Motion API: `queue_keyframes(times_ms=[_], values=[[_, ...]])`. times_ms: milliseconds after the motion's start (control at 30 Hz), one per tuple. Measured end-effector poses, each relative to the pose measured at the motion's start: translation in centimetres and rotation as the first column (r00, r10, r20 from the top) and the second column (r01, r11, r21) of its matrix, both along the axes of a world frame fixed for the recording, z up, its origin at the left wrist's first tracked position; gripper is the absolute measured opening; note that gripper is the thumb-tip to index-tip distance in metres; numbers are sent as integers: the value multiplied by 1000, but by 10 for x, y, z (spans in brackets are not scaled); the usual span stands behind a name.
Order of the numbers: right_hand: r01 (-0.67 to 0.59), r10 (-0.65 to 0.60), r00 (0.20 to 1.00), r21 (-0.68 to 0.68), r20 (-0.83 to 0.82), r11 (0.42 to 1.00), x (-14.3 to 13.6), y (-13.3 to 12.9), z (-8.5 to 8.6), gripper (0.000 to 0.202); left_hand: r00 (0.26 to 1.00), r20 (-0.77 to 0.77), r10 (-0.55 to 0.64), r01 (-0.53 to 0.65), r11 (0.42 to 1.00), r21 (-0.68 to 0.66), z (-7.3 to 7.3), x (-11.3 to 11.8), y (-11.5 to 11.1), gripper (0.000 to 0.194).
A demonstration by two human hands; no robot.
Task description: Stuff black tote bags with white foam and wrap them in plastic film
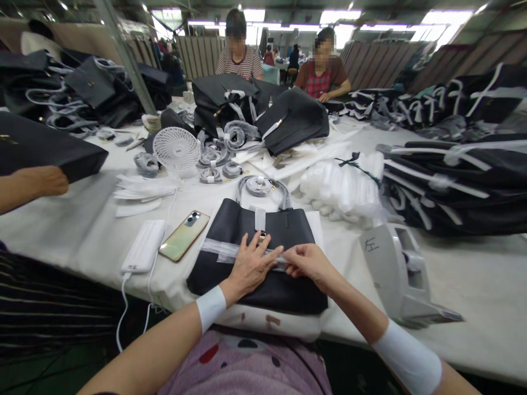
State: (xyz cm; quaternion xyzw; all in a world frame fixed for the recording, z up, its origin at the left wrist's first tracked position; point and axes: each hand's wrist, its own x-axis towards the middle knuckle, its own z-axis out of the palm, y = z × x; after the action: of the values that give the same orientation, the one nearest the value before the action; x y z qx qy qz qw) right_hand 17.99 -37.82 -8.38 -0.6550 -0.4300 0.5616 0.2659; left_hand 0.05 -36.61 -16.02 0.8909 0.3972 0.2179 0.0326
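At lower centre of the frame, the black bag [263,288] is pressed by the left hand [251,266], its fingers spread; by the right hand [307,266], fingertips pinched, a clear strip [224,250] across the bag is gripped.

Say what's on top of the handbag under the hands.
A translucent strip crosses the black handbag; a gold clasp shows by the left hand. What it and the right hand cover is hidden.

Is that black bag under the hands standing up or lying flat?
The black bag lies flat: its gold clasp faces up, and the left hand rests spread over its front.
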Motion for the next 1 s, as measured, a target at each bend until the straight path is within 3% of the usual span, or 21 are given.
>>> queue_keyframes(times_ms=[100,200,267,367,467,600,767,1000], values=[[-75,49,986,163,160,984,6,-5,-6,12,1000,15,-14,15,998,-55,0,0,1,64],[-230,29,882,377,470,897,11,-9,-11,18,999,44,-27,31,995,-99,1,-1,1,81],[-279,-10,824,421,567,863,12,-11,-13,22,998,52,-34,39,994,-102,3,-3,1,80],[-276,-37,798,420,601,865,13,-11,-17,24,996,38,-77,79,994,-79,5,-8,2,69],[-298,-27,770,397,637,868,15,-12,-20,21,981,16,-194,194,980,-37,5,-13,3,54],[-376,-13,679,363,734,853,18,-17,-23,21,949,-36,-312,312,950,-17,4,-15,4,44],[-472,-65,548,372,834,799,19,-23,-26,28,943,-142,-300,305,952,16,6,-12,3,41],[-520,-99,530,415,842,747,19,-27,-35,21,923,-253,-289,321,942,97,8,-11,3,42]])
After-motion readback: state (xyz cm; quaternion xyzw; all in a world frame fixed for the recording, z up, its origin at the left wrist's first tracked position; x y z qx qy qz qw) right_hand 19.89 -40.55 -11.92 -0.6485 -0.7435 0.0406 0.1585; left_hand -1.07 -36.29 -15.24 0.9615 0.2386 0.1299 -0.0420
